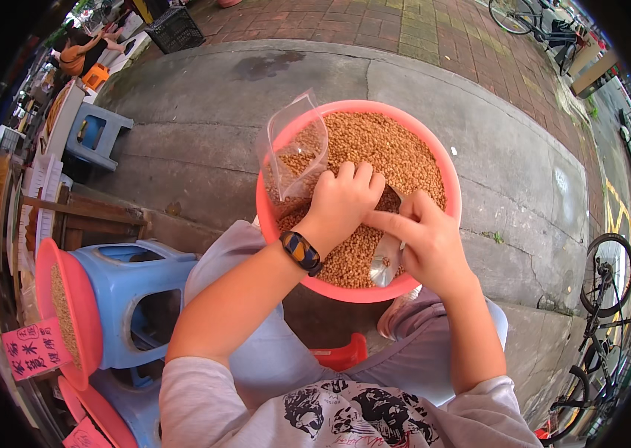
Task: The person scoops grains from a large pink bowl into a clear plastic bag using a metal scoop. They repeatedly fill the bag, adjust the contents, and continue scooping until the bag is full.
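A pink plastic basin [452, 168] of brown grains [385, 137] stands in front of my knees. My left hand [343, 196], with a dark band on its wrist, is over the grains, fingers bent; what lies under it is hidden. At its left a clear plastic bag [298, 148] stands open-mouthed in the basin, with grains showing in or through it. My right hand [430, 241] is closed around a shiny metal scoop [385, 266], mostly covered by the hand. Its index finger points left and meets my left hand.
Blue plastic stools [130, 302] stand at my left, one bearing a tilted-looking pink basin [77, 313] of grain with a pink written sign [34, 348]. A red plastic object [343, 353] lies below my legs. Bicycles [601, 313] stand at right; a seated person [80, 53] is far left.
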Demonstrator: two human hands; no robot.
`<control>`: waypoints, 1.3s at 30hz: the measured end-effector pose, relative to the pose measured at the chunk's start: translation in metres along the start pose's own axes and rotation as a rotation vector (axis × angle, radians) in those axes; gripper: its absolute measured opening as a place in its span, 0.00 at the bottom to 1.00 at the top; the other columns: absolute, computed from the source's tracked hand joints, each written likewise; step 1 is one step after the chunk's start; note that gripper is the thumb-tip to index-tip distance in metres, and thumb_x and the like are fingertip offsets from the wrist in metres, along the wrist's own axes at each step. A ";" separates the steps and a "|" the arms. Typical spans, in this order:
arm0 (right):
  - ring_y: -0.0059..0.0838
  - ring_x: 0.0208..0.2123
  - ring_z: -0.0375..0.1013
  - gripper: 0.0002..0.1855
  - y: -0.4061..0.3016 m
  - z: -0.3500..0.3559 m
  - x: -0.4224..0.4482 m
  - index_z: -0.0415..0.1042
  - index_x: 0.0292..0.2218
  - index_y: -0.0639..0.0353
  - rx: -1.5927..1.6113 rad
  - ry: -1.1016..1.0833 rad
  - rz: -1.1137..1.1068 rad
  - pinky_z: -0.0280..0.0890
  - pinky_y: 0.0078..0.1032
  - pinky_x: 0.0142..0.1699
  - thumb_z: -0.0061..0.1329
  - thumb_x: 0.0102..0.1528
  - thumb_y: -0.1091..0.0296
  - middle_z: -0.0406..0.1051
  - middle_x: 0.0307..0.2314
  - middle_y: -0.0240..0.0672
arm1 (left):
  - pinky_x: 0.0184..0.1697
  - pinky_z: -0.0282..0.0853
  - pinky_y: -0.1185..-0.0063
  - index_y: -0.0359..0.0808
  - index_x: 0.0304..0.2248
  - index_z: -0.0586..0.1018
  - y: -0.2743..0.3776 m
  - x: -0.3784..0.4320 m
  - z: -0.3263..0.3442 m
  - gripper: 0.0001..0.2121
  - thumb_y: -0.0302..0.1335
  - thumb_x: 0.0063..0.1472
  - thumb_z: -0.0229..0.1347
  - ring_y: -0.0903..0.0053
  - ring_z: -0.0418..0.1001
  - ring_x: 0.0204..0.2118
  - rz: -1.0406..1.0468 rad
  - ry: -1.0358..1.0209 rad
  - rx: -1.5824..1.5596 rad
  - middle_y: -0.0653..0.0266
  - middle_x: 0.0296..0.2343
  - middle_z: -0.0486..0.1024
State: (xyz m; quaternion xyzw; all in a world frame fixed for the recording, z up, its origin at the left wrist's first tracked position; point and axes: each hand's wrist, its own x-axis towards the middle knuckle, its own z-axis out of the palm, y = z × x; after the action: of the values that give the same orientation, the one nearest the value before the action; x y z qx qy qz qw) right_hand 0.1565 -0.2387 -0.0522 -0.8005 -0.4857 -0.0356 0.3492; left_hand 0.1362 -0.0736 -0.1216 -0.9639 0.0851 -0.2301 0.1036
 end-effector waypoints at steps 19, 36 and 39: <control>0.26 0.23 0.62 0.25 -0.015 0.009 0.003 0.74 0.41 0.39 -0.006 -0.093 -0.043 0.61 0.23 0.27 0.53 0.38 0.73 0.56 0.22 0.28 | 0.19 0.65 0.82 0.42 0.24 0.70 0.001 0.014 0.007 0.03 0.29 0.47 0.51 0.79 0.68 0.26 -0.079 -0.107 -0.130 0.70 0.23 0.66; 0.18 0.25 0.68 0.09 0.050 -0.043 -0.010 0.68 0.36 0.67 0.452 0.442 0.580 0.64 0.17 0.31 0.42 0.57 0.70 0.70 0.26 0.32 | 0.40 0.65 0.74 0.32 0.35 0.70 -0.010 0.010 -0.033 0.12 0.15 0.50 0.42 0.63 0.69 0.38 -0.372 -0.058 -0.888 0.56 0.34 0.68; 0.19 0.25 0.69 0.13 0.057 -0.043 -0.008 0.68 0.36 0.70 0.432 0.557 0.617 0.65 0.17 0.31 0.41 0.58 0.67 0.70 0.25 0.34 | 0.41 0.65 0.76 0.31 0.37 0.70 -0.013 0.005 -0.025 0.11 0.16 0.53 0.43 0.70 0.70 0.39 -0.455 -0.019 -1.073 0.58 0.36 0.69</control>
State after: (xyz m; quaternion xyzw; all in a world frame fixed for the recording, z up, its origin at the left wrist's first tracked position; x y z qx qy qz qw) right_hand 0.2105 -0.2866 -0.0530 -0.7766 -0.1090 -0.0416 0.6190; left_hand 0.1303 -0.0655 -0.0948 -0.8776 -0.0206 -0.1625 -0.4505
